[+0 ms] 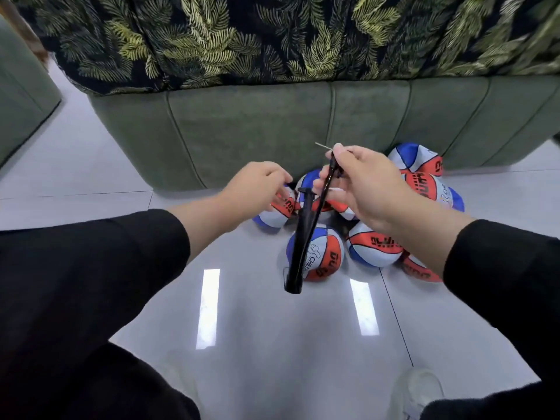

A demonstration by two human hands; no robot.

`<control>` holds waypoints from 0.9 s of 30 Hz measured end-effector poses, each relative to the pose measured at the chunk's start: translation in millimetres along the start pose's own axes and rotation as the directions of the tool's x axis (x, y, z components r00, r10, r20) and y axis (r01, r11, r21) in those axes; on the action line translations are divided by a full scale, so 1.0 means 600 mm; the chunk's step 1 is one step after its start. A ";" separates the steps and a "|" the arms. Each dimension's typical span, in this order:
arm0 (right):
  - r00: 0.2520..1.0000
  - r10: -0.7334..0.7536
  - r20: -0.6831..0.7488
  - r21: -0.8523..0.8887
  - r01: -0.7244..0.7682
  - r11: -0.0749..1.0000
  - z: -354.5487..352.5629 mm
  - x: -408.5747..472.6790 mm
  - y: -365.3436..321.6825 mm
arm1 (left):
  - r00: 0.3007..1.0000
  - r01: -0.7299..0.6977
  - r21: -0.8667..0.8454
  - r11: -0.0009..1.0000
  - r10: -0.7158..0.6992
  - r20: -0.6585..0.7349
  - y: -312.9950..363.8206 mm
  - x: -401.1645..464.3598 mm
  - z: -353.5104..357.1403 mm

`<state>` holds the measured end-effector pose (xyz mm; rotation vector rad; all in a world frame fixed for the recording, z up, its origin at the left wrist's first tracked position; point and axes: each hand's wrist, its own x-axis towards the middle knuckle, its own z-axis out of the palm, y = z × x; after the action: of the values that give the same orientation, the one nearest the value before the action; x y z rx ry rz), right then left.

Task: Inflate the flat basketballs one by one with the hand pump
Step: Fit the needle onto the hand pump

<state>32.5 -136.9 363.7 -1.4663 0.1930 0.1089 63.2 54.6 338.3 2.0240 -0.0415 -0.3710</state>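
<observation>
A heap of small red, white and blue flat basketballs (327,256) lies on the shiny floor, just in front of the green padded sofa (272,125). The right hand (366,186) is up above the heap. Its fingers are curled round the top end of the long black hand pump (306,231), near the thin metal needle (322,146). The rest of the pump hangs down over the heap. The left hand (257,183) reaches down to the ball (278,210) at the left side of the heap, fingers bent onto it. I cannot tell if it really grips the ball yet.

I think the step now is picking one ball. It would be best to pull just that ball clear of the heap, turn it until its little hole shows, then push the needle in straight.
</observation>
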 end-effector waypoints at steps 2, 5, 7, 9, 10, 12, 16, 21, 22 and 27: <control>0.998 0.050 0.030 -0.093 -0.047 0.995 -0.023 -0.008 0.022 | 0.998 0.064 0.103 0.993 -0.063 -0.019 -0.016 0.024 0.005; 0.994 0.107 -0.004 -0.160 -0.107 0.981 -0.057 -0.010 0.051 | 0.985 0.132 0.363 0.922 -0.162 0.052 -0.030 0.055 0.035; 0.991 0.132 -0.031 -0.177 -0.135 0.975 -0.071 0.001 0.062 | 0.981 0.099 0.506 0.857 -0.170 0.096 -0.036 0.078 0.064; 0.983 0.177 -0.051 -0.234 -0.184 0.955 -0.085 0.018 0.077 | 0.970 0.053 0.646 0.762 -0.192 0.148 -0.069 0.110 0.101; 0.978 0.202 -0.055 -0.271 -0.210 0.939 -0.092 0.026 0.087 | 0.965 0.091 0.607 0.790 -0.221 0.143 -0.086 0.125 0.119; 0.965 0.251 -0.072 -0.320 -0.260 0.911 -0.104 0.041 0.110 | 0.967 0.053 0.648 0.760 -0.202 0.158 -0.125 0.139 0.154; 0.935 0.323 -0.144 -0.308 -0.353 0.884 -0.121 0.055 0.149 | 0.964 0.016 0.698 0.716 -0.197 0.180 -0.206 0.143 0.207; 0.900 0.394 -0.185 -0.239 -0.430 0.871 -0.139 0.059 0.181 | 0.970 -0.041 0.765 0.643 -0.157 0.184 -0.258 0.151 0.261; 0.896 0.402 -0.190 -0.234 -0.439 0.868 -0.143 0.063 0.186 | 0.973 -0.054 0.779 0.625 -0.143 0.182 -0.265 0.153 0.271; 0.881 0.431 -0.197 -0.228 -0.469 0.854 -0.153 0.085 0.196 | 0.972 -0.042 0.797 0.603 -0.161 0.172 -0.283 0.179 0.310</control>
<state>54.0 -218.0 230.6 -1.6785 0.6614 0.4310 91.9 -46.9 85.7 2.8786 -0.3430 -0.7275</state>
